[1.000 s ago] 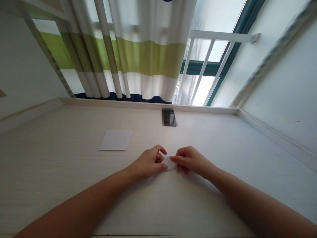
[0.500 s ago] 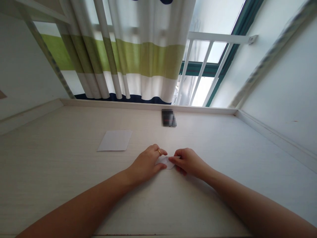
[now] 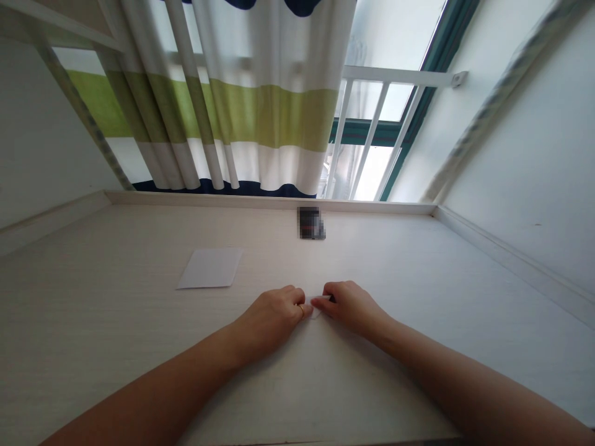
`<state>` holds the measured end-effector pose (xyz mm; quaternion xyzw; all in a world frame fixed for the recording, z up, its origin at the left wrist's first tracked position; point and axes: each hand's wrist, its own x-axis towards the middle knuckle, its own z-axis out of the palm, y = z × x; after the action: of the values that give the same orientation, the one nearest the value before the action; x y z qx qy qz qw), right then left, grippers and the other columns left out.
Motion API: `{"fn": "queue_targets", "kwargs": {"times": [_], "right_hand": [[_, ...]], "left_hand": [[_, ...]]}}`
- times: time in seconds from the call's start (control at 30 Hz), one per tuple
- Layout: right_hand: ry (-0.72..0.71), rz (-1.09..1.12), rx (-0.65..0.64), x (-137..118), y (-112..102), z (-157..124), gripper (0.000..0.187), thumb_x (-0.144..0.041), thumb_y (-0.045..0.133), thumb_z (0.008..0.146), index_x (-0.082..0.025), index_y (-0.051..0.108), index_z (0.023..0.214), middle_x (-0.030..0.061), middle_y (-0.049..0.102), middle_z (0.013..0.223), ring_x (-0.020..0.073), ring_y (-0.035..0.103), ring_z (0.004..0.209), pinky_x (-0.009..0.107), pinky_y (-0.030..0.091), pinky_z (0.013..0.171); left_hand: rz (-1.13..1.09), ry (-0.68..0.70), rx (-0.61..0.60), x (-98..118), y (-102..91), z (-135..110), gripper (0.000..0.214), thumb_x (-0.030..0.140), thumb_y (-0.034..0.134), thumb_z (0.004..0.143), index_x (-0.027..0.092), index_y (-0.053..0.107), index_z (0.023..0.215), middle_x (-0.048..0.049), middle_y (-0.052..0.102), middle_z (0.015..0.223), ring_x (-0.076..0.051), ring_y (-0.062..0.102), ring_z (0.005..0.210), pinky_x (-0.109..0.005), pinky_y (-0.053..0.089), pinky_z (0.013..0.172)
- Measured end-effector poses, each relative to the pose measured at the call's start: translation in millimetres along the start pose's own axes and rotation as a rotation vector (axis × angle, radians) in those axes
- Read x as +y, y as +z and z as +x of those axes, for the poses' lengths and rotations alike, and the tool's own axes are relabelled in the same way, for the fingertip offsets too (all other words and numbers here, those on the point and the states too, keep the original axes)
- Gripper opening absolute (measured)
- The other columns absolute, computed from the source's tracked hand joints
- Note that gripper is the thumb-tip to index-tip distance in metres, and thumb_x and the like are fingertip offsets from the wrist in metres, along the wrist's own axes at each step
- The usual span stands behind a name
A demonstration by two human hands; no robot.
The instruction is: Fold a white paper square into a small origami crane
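Note:
A small folded piece of white paper [image 3: 316, 313] lies on the pale tabletop between my two hands, mostly covered by fingers. My left hand [image 3: 274, 319], with a ring on one finger, has its fingers curled and closed on the paper's left side. At the right side my right hand [image 3: 351, 308] pinches the paper between thumb and fingers. The fingertips of both hands almost meet. Further back to the left, a flat white sheet of paper [image 3: 210, 269] rests on its own.
A dark, pixelated object [image 3: 310, 223] sits near the raised back edge of the pale table [image 3: 116, 322]. White walls flank the table. Behind it hang a white and green curtain [image 3: 274, 114] and a white railing [image 3: 395, 75] in front of a window.
My left hand's fingers have curled in and now hide more of the folded paper. My right hand keeps its pinch. The whole view has shifted slightly.

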<state>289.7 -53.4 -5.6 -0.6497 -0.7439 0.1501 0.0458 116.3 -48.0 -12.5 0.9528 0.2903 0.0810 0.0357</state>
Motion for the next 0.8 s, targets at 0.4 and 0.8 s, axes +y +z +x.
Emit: {"fn": "queue_targets", "kwargs": {"times": [0.4,0.8], "right_hand": [[0.092,0.094,-0.127,4.3,-6.7,5.1,0.029,-0.043,0.049,0.074,-0.017,0.056,0.065,0.0017,0.060,0.053,0.0113,0.052,0.046,0.021,0.033,0.044],[0.189,0.426,-0.304,12.9,-4.7,14.4,0.030,-0.036,0.051,0.073,-0.017,0.045,0.052,-0.0025,0.051,0.037,0.0087,0.045,0.028,0.019,0.035,0.030]], "left_hand": [[0.033,0.004,0.019,7.7,-4.2,0.1,0.033,0.019,0.026,0.087,0.014,0.058,0.092,-0.0069,0.058,0.088,-0.017,0.052,0.077,-0.030,0.043,0.072],[0.025,0.130,0.054,2.2,-0.1,-1.5,0.029,0.011,0.036,0.081,0.015,0.057,0.100,-0.0064,0.063,0.097,-0.017,0.051,0.081,-0.029,0.045,0.076]]}}
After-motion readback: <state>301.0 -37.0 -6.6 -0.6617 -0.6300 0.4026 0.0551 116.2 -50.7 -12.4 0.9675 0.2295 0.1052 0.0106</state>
